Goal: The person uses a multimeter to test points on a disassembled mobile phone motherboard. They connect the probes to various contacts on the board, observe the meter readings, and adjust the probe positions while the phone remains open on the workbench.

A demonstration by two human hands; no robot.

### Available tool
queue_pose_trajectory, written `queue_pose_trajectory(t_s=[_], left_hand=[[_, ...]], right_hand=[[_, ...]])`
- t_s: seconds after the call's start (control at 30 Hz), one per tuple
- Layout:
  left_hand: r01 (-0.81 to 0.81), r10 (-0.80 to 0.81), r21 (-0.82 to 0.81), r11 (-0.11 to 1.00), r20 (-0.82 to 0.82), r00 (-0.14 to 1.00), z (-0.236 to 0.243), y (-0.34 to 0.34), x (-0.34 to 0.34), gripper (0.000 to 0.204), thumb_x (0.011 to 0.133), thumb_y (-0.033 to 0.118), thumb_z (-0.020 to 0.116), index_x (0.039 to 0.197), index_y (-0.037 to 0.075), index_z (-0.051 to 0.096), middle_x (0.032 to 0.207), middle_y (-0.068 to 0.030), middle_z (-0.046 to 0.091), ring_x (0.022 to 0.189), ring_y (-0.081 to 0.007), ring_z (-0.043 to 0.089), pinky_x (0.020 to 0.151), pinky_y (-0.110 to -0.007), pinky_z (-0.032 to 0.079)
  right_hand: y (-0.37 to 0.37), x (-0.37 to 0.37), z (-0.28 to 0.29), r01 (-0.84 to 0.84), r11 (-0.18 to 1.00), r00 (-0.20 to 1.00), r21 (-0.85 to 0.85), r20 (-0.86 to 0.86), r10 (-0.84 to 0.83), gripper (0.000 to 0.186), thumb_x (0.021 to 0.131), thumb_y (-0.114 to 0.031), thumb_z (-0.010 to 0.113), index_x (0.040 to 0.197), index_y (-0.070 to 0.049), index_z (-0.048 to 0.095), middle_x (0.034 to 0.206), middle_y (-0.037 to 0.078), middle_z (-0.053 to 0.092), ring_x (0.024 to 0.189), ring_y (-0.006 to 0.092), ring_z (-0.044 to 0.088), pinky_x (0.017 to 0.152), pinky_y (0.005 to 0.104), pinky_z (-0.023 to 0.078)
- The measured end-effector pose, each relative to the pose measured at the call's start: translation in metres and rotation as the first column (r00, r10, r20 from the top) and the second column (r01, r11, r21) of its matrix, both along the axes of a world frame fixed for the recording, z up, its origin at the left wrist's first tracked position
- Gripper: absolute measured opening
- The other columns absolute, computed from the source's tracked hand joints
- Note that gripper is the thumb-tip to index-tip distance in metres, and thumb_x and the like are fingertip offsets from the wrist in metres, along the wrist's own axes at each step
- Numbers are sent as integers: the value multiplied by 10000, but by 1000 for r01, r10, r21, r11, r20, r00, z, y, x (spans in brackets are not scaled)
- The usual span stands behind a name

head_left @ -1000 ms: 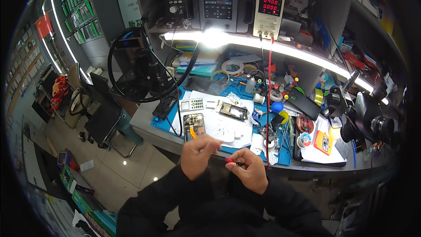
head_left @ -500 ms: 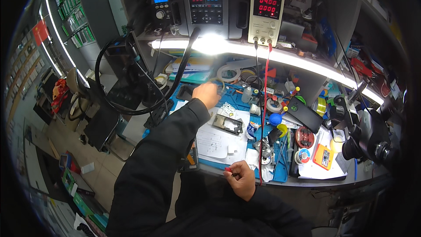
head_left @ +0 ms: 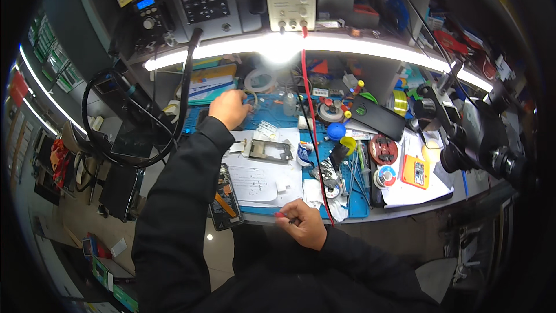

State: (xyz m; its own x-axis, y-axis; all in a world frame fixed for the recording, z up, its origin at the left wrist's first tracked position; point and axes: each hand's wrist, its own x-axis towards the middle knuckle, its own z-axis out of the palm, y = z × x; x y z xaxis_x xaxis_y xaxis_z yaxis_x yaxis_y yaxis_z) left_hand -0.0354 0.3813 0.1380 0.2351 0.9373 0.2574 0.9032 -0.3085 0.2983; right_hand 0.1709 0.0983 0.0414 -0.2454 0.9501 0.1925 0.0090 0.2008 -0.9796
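One red clip (head_left: pixel 280 214) pinched in right hand (head_left: pixel 306 226); left hand (head_left: pixel 229 109) beyond phone (head_left: pixel 219 215), grip unclear.

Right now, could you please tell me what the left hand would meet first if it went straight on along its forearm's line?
The left hand would probably meet the white ring-shaped roll beyond it, though depth is unclear and blurred items may lie nearer.
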Motion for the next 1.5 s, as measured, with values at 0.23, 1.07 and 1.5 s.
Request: queue_pose_trajectory(t_s=[0.23, 1.07, 1.5], left_hand=[[335, -95, -261, 905, 643, 760, 33, -133, -2, 234, 989, 166, 743, 1056, -56, 778, 853, -84, 767, 801, -114, 699, 737, -268, 546], [564, 369, -261, 784, 926, -85, -78, -297, 24, 152, 1097, 144, 621, 1167, 11, 601, 1060, -146, 724, 995, -231, 718, 946, -373, 579], [516, 513, -389, 763, 851, -117, -87, -308, 34, 134, 1112, 176, 546, 1029, 78, 506, 858, -36, 524, 644, -107, 462, 614, -278, 410]], right_hand=[[2, 4, -4, -12, 999, 980, -39, -198, 4, 240, 1049, -174, 730, 1160, -14, 589, 810, -8, 669, 697, 29, 537, 633, 224, 424], [-37, 37, 19, 70, 973, 975, 221, 193, -114, 142, 1034, -111, 701, 1121, -7, 742, 902, 136, 750, 759, 281, 750, 658, 337, 561], [-39, 60, 35, 179, 818, 446, 546, 696, -562, 197, 895, -38, 727, 1091, -18, 713, 1194, 113, 727, 746, 281, 741, 621, 358, 580]])
